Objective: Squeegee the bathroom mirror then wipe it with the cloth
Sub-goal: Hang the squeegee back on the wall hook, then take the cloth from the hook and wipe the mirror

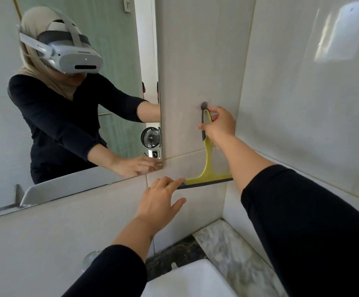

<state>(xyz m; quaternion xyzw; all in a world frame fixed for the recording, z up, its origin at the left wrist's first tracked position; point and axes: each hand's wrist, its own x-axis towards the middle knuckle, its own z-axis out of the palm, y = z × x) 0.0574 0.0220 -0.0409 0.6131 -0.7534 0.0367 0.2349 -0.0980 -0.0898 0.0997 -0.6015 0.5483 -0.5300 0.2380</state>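
Lifting the squeegee (208, 155) off its wall hook (204, 105) is my step now. In the head view my right hand (219, 127) pinches the handle loop just under the hook, at about two o'clock from my left hand (159, 198), whose spread fingers touch the blade's left end. I judge it best to raise the loop clear, then steady the blade. The mirror (71, 99) waits at nine o'clock, unwiped; no cloth shows above the table (227, 243).
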